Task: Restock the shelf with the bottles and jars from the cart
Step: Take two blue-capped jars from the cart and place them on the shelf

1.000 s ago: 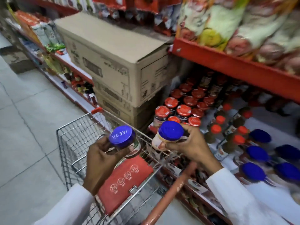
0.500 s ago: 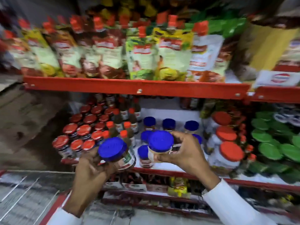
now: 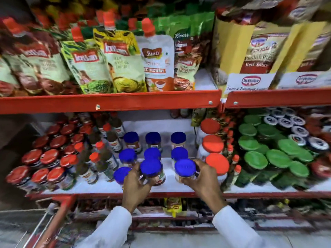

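My left hand [image 3: 136, 188] grips a blue-lidded jar [image 3: 151, 169] with a red and green label, held at the front of the white shelf board [image 3: 170, 187]. My right hand [image 3: 202, 179] grips a second blue-lidded jar [image 3: 185, 168] with a pale body, just above the same shelf board to the right. Behind them stand several more blue-lidded jars [image 3: 152, 138] in rows. Whether either held jar rests on the shelf is unclear. The cart's red handle [image 3: 53, 224] shows at the lower left.
Red-lidded jars [image 3: 52, 156] and small sauce bottles [image 3: 102, 158] fill the shelf to the left. Big orange-lidded jars [image 3: 214, 146] and green-lidded jars [image 3: 268, 154] stand to the right. A red shelf edge [image 3: 111, 102] with sauce pouches runs above.
The view has swung from the cart to face the shelf. Both hands have carried their blue-lidded jars forward and down to the front of the shelf board, moving apart.
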Available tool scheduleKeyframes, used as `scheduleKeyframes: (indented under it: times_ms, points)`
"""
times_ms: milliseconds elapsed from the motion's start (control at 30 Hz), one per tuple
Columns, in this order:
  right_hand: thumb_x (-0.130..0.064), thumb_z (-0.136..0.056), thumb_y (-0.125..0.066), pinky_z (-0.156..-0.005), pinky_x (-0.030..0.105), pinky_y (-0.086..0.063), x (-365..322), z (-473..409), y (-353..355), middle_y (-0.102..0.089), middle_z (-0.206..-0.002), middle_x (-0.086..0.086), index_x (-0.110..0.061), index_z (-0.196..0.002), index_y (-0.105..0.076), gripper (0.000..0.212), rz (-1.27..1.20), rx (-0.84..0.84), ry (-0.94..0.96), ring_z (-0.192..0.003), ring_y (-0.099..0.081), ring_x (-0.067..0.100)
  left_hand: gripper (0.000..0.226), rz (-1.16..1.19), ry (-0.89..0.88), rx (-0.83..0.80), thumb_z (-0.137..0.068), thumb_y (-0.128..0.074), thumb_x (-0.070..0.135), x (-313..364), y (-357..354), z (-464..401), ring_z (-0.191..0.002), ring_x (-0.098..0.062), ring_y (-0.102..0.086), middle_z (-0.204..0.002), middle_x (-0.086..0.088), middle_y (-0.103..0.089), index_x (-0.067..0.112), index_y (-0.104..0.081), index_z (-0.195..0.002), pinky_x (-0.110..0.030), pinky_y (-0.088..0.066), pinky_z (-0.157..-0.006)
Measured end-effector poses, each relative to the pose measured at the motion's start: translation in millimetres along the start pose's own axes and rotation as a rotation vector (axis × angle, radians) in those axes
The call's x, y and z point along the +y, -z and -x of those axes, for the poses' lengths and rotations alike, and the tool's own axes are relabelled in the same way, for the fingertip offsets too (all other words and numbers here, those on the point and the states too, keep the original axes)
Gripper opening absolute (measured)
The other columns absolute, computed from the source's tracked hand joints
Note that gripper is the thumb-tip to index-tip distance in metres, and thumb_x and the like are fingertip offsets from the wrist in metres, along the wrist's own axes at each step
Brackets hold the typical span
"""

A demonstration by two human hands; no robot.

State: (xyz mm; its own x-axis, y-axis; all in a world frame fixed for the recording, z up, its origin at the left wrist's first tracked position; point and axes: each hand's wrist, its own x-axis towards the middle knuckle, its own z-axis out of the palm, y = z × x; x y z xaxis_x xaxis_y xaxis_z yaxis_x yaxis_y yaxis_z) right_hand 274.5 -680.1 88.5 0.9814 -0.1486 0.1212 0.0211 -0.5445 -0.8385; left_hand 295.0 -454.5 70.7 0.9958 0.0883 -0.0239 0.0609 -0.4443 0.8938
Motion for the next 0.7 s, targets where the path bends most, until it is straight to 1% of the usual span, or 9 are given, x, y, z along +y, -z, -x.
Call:
scheduleKeyframes:
  times_ms: [67, 100, 200, 267, 333, 467, 567, 633, 700]
  points:
    - [-0.024, -0.057, -0.090, -0.066, 0.030, -0.055, 8, -4, -11, -0.076, -0.089, -0.004, -0.023, -0.104, -0.069, 0.050, -0.016, -0.003, -0.018, -0.076, -0.068, 0.014, 0.058, -0.015, 0.039, 0.013, -0.068, -0.072, -0.009, -4, -8, -3, -0.096, -0.010, -0.069, -0.104, 0.011, -0.070, 0.033, -0.058, -0.106, -0.023, -0.057, -0.081]
    - [-0.021, -0.058, -0.089, -0.066, 0.029, -0.054, 11, -6, -16, -0.076, -0.088, -0.003, -0.022, -0.102, -0.070, 0.049, -0.019, -0.006, -0.022, -0.075, -0.068, 0.015, 0.058, -0.033, 0.045, 0.014, -0.068, -0.072, -0.008, -6, -11, -4, -0.093, -0.009, -0.068, -0.101, 0.014, -0.070, 0.036, -0.057, -0.102, -0.024, -0.057, -0.081]
    - [-0.013, -0.057, -0.087, -0.068, 0.025, -0.052, 18, -10, -29, -0.075, -0.088, -0.002, -0.020, -0.102, -0.070, 0.048, -0.016, -0.024, -0.050, -0.077, -0.068, 0.016, 0.053, -0.043, 0.083, 0.019, -0.067, -0.075, -0.002, -15, -17, -10, -0.091, -0.015, -0.070, -0.098, 0.008, -0.072, 0.030, -0.058, -0.106, -0.033, -0.059, -0.081]
    - [-0.009, -0.058, -0.086, -0.067, 0.015, -0.047, 20, -11, -35, -0.073, -0.088, -0.003, -0.019, -0.103, -0.069, 0.048, -0.012, -0.044, -0.070, -0.078, -0.066, 0.015, 0.050, -0.046, 0.107, 0.016, -0.065, -0.075, 0.005, -26, -20, -14, -0.092, -0.016, -0.071, -0.100, 0.004, -0.074, 0.027, -0.059, -0.108, -0.043, -0.060, -0.084]
    - [-0.006, -0.060, -0.085, -0.063, -0.001, -0.039, 17, -11, -39, -0.070, -0.086, -0.004, -0.019, -0.101, -0.067, 0.047, 0.003, -0.051, -0.090, -0.076, -0.062, 0.013, 0.049, -0.056, 0.135, 0.025, -0.064, -0.075, 0.009, -42, -23, -20, -0.090, -0.017, -0.070, -0.098, 0.004, -0.074, 0.027, -0.059, -0.107, -0.045, -0.060, -0.082]
    - [-0.003, -0.064, -0.083, -0.059, -0.001, -0.040, 11, -9, -43, -0.069, -0.084, -0.003, -0.029, -0.095, -0.059, 0.047, -0.022, -0.050, -0.130, -0.072, -0.062, 0.012, 0.046, -0.058, 0.138, 0.036, -0.066, -0.078, 0.009, -29, -24, -13, -0.088, -0.021, -0.070, -0.096, 0.000, -0.073, 0.020, -0.059, -0.106, -0.040, -0.059, -0.082]
    - [-0.003, -0.065, -0.083, -0.058, -0.002, -0.039, 8, -9, -45, -0.069, -0.082, -0.003, -0.029, -0.094, -0.059, 0.046, -0.017, -0.045, -0.162, -0.073, -0.060, -0.002, 0.041, -0.062, 0.118, 0.031, -0.070, -0.079, 0.005, -20, -26, -9, -0.080, -0.022, -0.067, -0.087, 0.002, -0.070, 0.020, -0.057, -0.101, -0.025, -0.053, -0.071]
    - [-0.005, -0.065, -0.083, -0.058, -0.001, -0.041, 8, -8, -46, -0.069, -0.082, -0.002, -0.028, -0.096, -0.058, 0.046, -0.011, -0.033, -0.171, -0.072, -0.062, 0.000, 0.042, -0.063, 0.112, 0.021, -0.071, -0.079, 0.003, -16, -26, -6, -0.079, -0.017, -0.065, -0.085, 0.006, -0.067, 0.019, -0.057, -0.103, -0.014, -0.048, -0.067]
    - [-0.007, -0.067, -0.083, -0.059, -0.002, -0.042, 7, -6, -47, -0.067, -0.084, -0.005, -0.027, -0.102, -0.055, 0.049, -0.012, -0.009, -0.169, -0.072, -0.063, 0.007, 0.044, -0.076, 0.098, 0.030, -0.070, -0.079, 0.002, -17, -24, -4, -0.082, -0.017, -0.066, -0.088, 0.005, -0.067, 0.014, -0.060, -0.108, -0.022, -0.053, -0.073]
